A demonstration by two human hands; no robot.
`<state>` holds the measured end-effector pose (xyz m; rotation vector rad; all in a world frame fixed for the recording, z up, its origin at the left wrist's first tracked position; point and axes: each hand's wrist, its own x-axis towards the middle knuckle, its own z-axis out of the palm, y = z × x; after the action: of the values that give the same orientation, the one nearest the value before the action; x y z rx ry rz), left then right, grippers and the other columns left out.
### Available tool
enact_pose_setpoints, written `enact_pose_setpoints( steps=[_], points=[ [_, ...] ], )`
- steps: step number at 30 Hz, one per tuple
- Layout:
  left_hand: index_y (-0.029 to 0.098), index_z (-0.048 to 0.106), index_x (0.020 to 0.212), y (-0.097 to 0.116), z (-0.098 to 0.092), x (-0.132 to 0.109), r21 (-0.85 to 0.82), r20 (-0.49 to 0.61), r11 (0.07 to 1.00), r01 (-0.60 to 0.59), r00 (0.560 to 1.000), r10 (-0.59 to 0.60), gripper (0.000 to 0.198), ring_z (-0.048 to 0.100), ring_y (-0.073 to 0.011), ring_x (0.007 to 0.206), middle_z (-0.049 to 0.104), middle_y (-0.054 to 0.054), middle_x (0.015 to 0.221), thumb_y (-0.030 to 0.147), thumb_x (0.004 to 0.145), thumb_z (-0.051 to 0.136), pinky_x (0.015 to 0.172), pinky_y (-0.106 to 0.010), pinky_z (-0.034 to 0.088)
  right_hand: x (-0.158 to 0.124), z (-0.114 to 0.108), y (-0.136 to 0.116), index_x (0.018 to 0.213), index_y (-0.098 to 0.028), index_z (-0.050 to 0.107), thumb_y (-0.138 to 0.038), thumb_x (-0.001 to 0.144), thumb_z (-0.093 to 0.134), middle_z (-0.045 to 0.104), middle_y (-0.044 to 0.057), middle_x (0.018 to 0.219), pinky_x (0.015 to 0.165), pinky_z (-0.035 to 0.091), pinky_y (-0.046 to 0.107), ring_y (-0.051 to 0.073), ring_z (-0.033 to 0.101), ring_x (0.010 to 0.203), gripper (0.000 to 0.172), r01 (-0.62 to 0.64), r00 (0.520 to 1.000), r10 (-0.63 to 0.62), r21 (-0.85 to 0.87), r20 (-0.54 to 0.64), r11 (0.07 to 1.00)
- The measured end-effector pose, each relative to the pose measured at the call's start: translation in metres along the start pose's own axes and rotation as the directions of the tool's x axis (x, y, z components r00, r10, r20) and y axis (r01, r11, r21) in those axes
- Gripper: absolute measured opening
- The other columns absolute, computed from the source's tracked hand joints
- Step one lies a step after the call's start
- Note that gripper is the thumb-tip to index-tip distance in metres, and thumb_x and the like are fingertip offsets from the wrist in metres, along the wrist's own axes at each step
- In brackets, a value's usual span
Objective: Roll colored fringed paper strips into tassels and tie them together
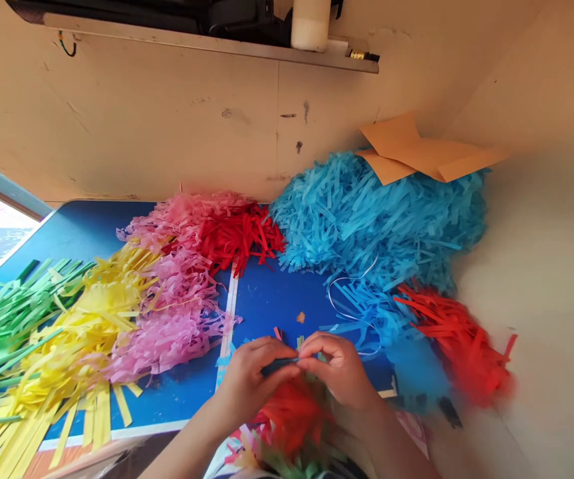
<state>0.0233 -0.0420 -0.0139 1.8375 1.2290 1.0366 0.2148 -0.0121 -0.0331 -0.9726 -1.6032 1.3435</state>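
Observation:
Both my hands meet at the front edge of the blue table [267, 299]. My left hand [251, 376] is closed on a thin dark blue strip [279, 364]. At the strip's right end, the fingers of my right hand [339, 369] are pinched together, close to my left fingertips. Just below my hands lies a bunch of red tissue strips [294, 412], with green and pale strips [301, 459] under it, partly blurred.
Green [12, 313], yellow [87, 319], pink [177, 319] and red [239, 233] fringe covers the left and middle. Light blue fringe [376, 213] with orange paper [426, 150] on top stands behind right. More red fringe [461, 339] is at the right. A shelf [207, 45] crosses the wall.

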Motion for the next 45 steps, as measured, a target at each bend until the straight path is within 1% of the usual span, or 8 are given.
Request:
enact_pose_setpoints(
  steps=[5, 12, 18, 22, 34, 39, 42, 45],
  points=[
    [0.021, 0.073, 0.083, 0.001, -0.003, 0.001, -0.021, 0.005, 0.999, 0.027, 1.0, -0.027, 0.013, 0.07, -0.0162, 0.07, 0.075, -0.005, 0.076, 0.031, 0.087, 0.066, 0.066, -0.024, 0.055, -0.001, -0.003, -0.004, 0.076, -0.024, 0.073, -0.039, 0.087, 0.07, 0.073, 0.001, 0.076, 0.072, 0.053, 0.027, 0.017, 0.068, 0.072, 0.019, 0.039, 0.998, -0.036, -0.065, 0.046, 0.997],
    [0.02, 0.07, 0.086, -0.005, 0.0, -0.002, 0.208, -0.052, 0.973, -0.103, 0.992, 0.116, 0.008, 0.068, -0.0161, 0.074, 0.072, -0.005, 0.079, 0.023, 0.089, 0.063, 0.065, -0.025, 0.054, -0.005, 0.001, -0.001, 0.079, -0.024, 0.069, -0.026, 0.089, 0.067, 0.071, 0.0, 0.08, 0.075, 0.051, 0.026, 0.016, 0.066, 0.077, 0.01, 0.074, 0.996, -0.084, -0.192, -0.043, 0.979],
    [0.025, 0.068, 0.095, -0.01, 0.004, -0.003, 0.282, -0.11, 0.923, -0.263, 0.947, 0.303, 0.012, 0.07, -0.014, 0.082, 0.075, 0.0, 0.086, 0.019, 0.092, 0.059, 0.103, -0.04, 0.046, -0.01, 0.006, -0.004, 0.086, -0.025, 0.069, -0.02, 0.09, 0.063, 0.072, 0.001, 0.086, 0.078, 0.052, 0.028, 0.017, 0.068, 0.082, 0.009, 0.1, 0.989, -0.125, -0.268, -0.075, 0.958],
    [0.025, 0.066, 0.093, -0.009, 0.006, -0.004, 0.302, -0.146, 0.904, -0.303, 0.922, 0.358, 0.014, 0.07, -0.0115, 0.078, 0.076, 0.003, 0.084, 0.013, 0.09, 0.06, 0.109, -0.043, 0.039, -0.011, 0.009, -0.009, 0.085, -0.025, 0.069, -0.017, 0.089, 0.063, 0.073, 0.001, 0.085, 0.078, 0.053, 0.027, 0.017, 0.069, 0.081, 0.01, 0.111, 0.985, -0.142, -0.271, -0.095, 0.956],
    [0.022, 0.06, 0.091, -0.019, 0.013, -0.002, 0.259, -0.088, 0.931, -0.257, 0.954, 0.288, 0.012, 0.069, -0.0102, 0.08, 0.073, 0.003, 0.087, 0.01, 0.089, 0.06, 0.111, -0.04, 0.038, -0.01, 0.014, -0.006, 0.086, -0.024, 0.068, -0.014, 0.088, 0.061, 0.072, 0.001, 0.084, 0.075, 0.053, 0.026, 0.016, 0.068, 0.079, 0.012, 0.161, 0.979, -0.192, -0.326, -0.065, 0.932],
    [0.022, 0.058, 0.081, -0.028, 0.016, 0.001, 0.304, -0.147, 0.937, -0.169, 0.964, 0.222, 0.01, 0.069, -0.014, 0.073, 0.069, 0.001, 0.074, 0.02, 0.091, 0.058, 0.08, -0.028, 0.056, 0.001, 0.003, 0.0, 0.087, -0.024, 0.068, -0.022, 0.091, 0.061, 0.071, 0.002, 0.088, 0.078, 0.051, 0.027, 0.017, 0.066, 0.083, 0.009, 0.162, 0.984, -0.179, -0.407, -0.003, 0.899],
    [0.022, 0.063, 0.084, -0.029, 0.007, 0.003, 0.243, -0.173, 0.96, -0.14, 0.968, 0.184, 0.006, 0.069, -0.0126, 0.067, 0.071, 0.001, 0.075, 0.022, 0.09, 0.061, 0.061, -0.019, 0.053, 0.032, -0.044, 0.008, 0.083, -0.022, 0.069, -0.035, 0.09, 0.06, 0.071, 0.005, 0.086, 0.073, 0.05, 0.028, 0.019, 0.065, 0.08, 0.018, -0.059, 0.949, -0.121, -0.541, -0.292, 0.839],
    [0.024, 0.067, 0.083, -0.03, -0.001, 0.005, 0.141, -0.202, 0.98, -0.138, 0.965, 0.165, 0.003, 0.069, -0.0111, 0.064, 0.071, 0.003, 0.072, 0.022, 0.085, 0.067, 0.061, -0.016, 0.054, 0.075, -0.109, 0.019, 0.079, -0.017, 0.07, -0.043, 0.086, 0.058, 0.071, 0.012, 0.083, 0.079, 0.048, 0.036, 0.027, 0.064, 0.084, 0.029, -0.423, 0.722, -0.155, -0.608, -0.674, 0.672]
  ],
)
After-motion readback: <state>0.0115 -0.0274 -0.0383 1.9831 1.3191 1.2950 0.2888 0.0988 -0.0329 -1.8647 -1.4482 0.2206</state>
